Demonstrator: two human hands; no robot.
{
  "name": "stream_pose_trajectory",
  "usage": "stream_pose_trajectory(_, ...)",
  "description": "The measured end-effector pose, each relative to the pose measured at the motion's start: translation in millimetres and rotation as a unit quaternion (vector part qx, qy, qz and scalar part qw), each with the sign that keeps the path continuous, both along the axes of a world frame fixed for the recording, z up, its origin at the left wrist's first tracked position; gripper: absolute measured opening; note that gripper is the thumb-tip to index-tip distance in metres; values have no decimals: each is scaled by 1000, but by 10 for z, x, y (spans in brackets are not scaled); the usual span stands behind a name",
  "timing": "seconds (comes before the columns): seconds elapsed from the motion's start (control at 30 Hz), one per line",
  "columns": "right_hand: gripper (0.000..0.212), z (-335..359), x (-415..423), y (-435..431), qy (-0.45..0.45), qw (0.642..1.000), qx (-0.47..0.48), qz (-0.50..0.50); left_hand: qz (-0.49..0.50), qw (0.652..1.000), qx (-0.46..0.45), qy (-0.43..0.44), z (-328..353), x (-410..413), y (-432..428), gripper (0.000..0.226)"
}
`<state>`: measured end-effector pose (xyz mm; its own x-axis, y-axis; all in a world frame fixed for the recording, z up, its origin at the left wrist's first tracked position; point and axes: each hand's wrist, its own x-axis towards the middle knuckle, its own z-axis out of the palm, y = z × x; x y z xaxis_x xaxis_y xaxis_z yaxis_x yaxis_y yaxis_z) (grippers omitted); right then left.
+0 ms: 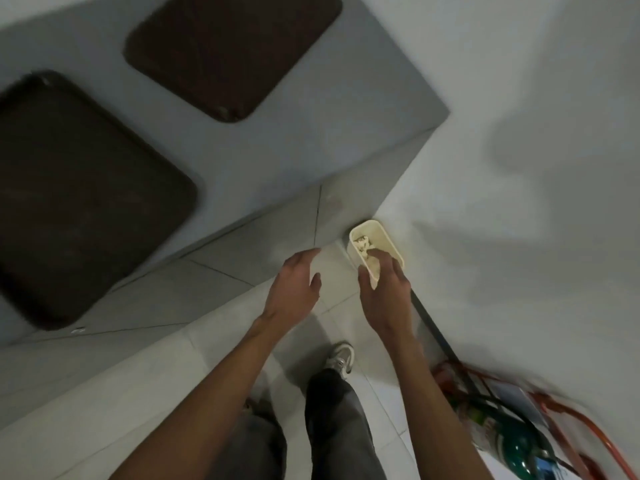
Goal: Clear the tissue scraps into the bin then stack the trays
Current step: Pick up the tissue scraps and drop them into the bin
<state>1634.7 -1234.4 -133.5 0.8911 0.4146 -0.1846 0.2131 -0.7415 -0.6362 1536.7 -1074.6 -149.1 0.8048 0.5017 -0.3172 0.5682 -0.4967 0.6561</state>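
Two dark brown trays lie apart on the grey counter, a large one (pixel 79 199) at the left and another (pixel 232 50) farther back; neither shows scraps on it. A small cream bin (pixel 381 233) stands on the floor in the corner below the counter, with pale tissue scraps (pixel 363 244) inside. My right hand (pixel 386 292) hovers over the bin's near end, fingers spread and pointing down into it. My left hand (pixel 296 289) hangs open just left of the bin, holding nothing. A tiny white bit (pixel 78 330) sits at the counter's front edge.
The counter's tiled front (pixel 214 271) drops to a pale tiled floor. A white wall (pixel 519 168) runs along the right. My legs and one shoe (pixel 341 358) are below the hands. An orange-framed cart with a green bottle (pixel 519 441) stands at the bottom right.
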Motion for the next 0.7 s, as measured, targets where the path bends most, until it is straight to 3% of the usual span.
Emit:
stream_pose_trajectory(0.33, 34, 1323, -1648, 605, -46, 994, 27, 94, 125, 989, 19, -77, 1440, -2248, 591, 50)
stream_pose_trajectory(0.7, 32, 1817, -2854, 1668, -35, 977, 74, 198, 285, 949, 58, -118, 1957, -3756, 1376, 42)
